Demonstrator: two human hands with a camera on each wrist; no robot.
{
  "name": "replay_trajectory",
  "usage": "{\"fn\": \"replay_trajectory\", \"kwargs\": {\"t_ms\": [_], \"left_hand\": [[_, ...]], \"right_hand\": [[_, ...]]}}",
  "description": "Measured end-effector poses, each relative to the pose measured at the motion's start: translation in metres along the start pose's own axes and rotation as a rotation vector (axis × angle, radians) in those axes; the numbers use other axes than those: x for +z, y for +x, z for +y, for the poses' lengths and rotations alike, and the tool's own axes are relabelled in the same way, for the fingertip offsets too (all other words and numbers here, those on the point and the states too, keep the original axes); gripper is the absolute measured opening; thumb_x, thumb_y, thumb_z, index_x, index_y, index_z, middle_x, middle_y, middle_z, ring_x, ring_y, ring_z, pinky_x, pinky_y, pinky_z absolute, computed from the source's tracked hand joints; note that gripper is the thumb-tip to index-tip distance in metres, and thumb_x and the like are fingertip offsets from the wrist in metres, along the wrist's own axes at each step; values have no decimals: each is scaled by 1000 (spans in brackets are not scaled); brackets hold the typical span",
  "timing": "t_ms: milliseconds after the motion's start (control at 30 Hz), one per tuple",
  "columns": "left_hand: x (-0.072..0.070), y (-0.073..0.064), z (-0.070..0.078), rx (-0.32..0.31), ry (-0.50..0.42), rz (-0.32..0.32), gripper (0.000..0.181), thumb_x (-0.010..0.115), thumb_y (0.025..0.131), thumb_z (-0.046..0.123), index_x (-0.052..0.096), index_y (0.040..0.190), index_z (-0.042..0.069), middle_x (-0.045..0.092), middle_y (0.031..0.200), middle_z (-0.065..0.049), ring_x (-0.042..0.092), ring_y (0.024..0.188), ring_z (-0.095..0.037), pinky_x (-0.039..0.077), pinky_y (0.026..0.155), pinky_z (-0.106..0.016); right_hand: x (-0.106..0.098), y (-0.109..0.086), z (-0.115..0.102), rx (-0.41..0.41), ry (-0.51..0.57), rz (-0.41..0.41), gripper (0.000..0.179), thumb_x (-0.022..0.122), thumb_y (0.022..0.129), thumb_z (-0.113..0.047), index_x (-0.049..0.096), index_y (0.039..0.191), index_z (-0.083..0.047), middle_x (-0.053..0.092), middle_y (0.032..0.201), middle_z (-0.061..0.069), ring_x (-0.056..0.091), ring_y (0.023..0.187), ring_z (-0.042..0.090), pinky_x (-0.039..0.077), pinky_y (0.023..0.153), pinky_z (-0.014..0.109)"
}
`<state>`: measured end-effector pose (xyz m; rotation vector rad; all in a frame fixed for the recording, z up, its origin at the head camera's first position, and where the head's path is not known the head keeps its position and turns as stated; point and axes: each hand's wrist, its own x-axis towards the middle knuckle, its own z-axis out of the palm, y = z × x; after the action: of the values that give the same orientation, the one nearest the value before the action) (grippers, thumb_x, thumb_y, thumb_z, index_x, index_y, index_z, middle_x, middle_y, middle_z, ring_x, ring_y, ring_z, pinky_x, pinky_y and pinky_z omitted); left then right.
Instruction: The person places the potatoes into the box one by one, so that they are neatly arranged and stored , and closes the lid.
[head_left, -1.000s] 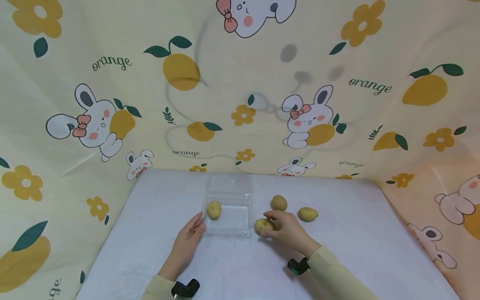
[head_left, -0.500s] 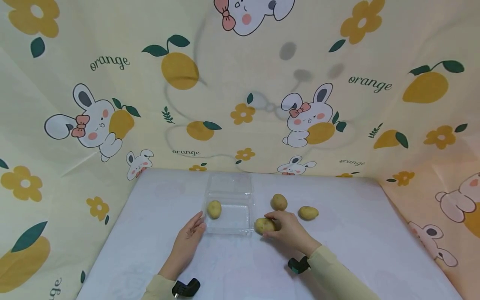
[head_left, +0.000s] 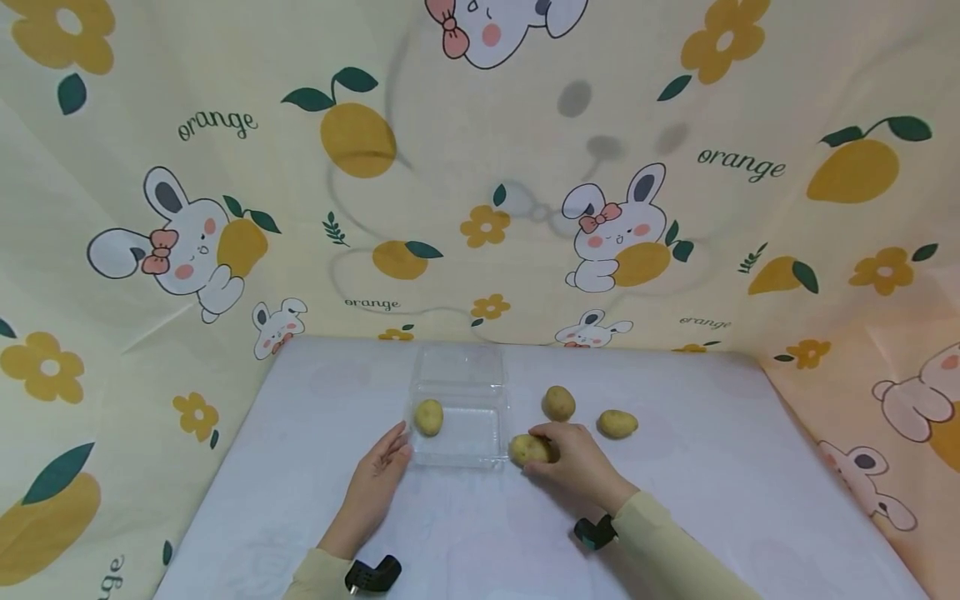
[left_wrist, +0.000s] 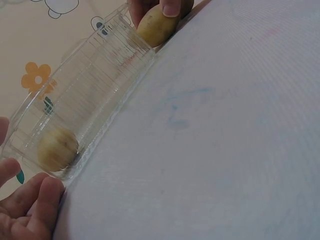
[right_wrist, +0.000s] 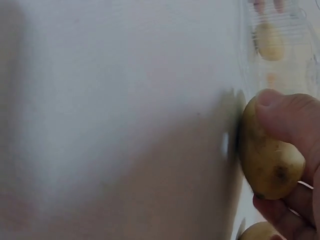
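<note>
My right hand (head_left: pixel 576 463) holds a potato (head_left: pixel 528 450) between thumb and fingers, just right of a clear plastic clamshell box (head_left: pixel 459 463). In the right wrist view the thumb lies across that potato (right_wrist: pixel 267 155), close over the white table. Another potato (head_left: pixel 429 417) sits inside the box at its left end; it shows through the clear wall in the left wrist view (left_wrist: pixel 58 149). My left hand (head_left: pixel 378 477) is at the box's left side, fingertips right at the wall, fingers loosely bent. The box's lid (head_left: pixel 460 367) is raised, tipped toward the back.
Two more potatoes lie on the white table (head_left: pixel 480 542): one potato (head_left: pixel 558 403) behind my right hand, another potato (head_left: pixel 617 424) farther right. A cream cloth (head_left: pixel 465 167) printed with rabbits and oranges hangs behind the table.
Almost nothing moves. Both hands keep their places at the box and the potato, while the head view shifts very slightly.
</note>
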<state>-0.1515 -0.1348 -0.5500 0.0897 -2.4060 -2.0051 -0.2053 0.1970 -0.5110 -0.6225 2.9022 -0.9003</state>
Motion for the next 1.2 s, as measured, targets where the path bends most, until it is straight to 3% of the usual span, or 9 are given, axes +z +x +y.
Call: {"fn": "replay_trajectory", "kwargs": {"t_ms": [133,233,367,467,700,900,1200], "left_hand": [[1,-1,2,-7,-6,-5,52,55,99,36,42,147,18,49,141,-12,47,128,-26,39,105,-43],[0,-7,17,-16,6,-10,50,53,101,28,41,147,13,49,141,-15,47,128,-28,40,105,-44],[-1,-5,14,-4,2,-5,51,55,100,31,42,146,13,50,139,-15,49,126,-27,41,104,-43],[-1,1,-2,11,-10,3,53,56,98,38,43,146,17,52,138,-13,49,126,-25,41,104,-42],[0,0,-1,10,-27,12,52,57,98,35,44,146,18,52,137,-13,51,124,-25,42,103,-43],[1,-1,1,-1,-32,11,51,58,98,36,45,145,19,53,136,-11,51,124,-23,42,103,-40],[0,-1,-1,5,-9,-2,53,56,98,40,44,146,20,52,137,-13,50,125,-25,41,104,-45]], "right_hand": [[-2,-1,-1,-25,-90,27,54,84,75,-38,66,120,-14,66,116,-6,56,113,17,29,108,43],[-8,-3,-2,-50,-123,68,53,83,75,-36,66,119,-12,66,114,-5,57,110,16,28,108,42],[-22,-2,-4,-82,-121,134,51,85,73,-30,66,117,-10,66,108,-4,58,103,18,30,103,42],[-31,1,-6,-88,-95,169,50,86,73,-27,66,116,-11,66,105,-4,59,99,20,32,102,44],[-36,9,-14,-138,-33,220,42,85,76,-26,65,111,-14,64,98,-10,59,89,12,38,97,43],[-31,18,-31,-138,44,200,43,84,76,-25,67,113,-12,62,97,-10,57,88,10,48,84,37],[-7,31,-65,-90,157,122,48,81,78,-29,64,121,-13,62,111,-8,55,103,10,47,93,37]]}}
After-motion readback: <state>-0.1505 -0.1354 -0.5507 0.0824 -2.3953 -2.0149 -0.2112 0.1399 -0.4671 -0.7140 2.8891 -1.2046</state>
